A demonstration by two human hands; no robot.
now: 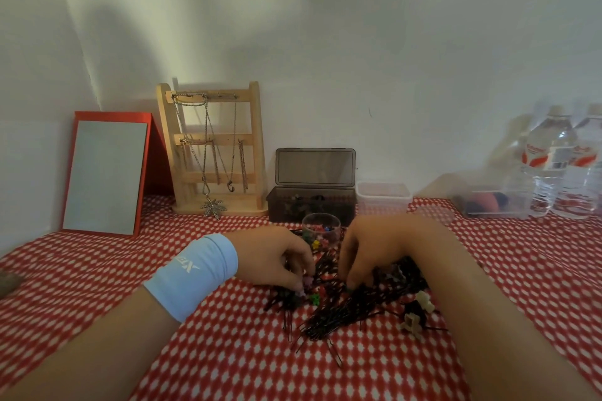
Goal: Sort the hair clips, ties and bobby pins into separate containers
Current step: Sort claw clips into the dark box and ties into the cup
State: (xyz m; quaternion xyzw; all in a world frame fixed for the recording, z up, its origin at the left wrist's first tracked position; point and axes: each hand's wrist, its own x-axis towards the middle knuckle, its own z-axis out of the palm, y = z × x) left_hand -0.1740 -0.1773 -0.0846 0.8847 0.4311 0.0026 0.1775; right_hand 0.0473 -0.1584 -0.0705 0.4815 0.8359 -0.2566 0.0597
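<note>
A heap of black bobby pins (345, 312) lies on the red-and-white cloth, mixed with tiny coloured claw clips such as a green one (314, 298). Two cream claw clips (411, 322) lie at the heap's right edge. My left hand (277, 260), with a light blue wristband, pinches a small pink clip (307, 282) at the heap's left side. My right hand (368, 251) presses its fingertips into the pins; what it holds is hidden. Behind the hands stands a small clear cup (321, 226) with coloured mini clips inside.
A dark box (311, 205) with its lid up, a clear tub (382, 197) and a clear tray (488, 205) with dark and pink items stand along the wall. A wooden necklace stand (211, 150), a red-framed mirror (104, 176) and water bottles (560, 166) flank them.
</note>
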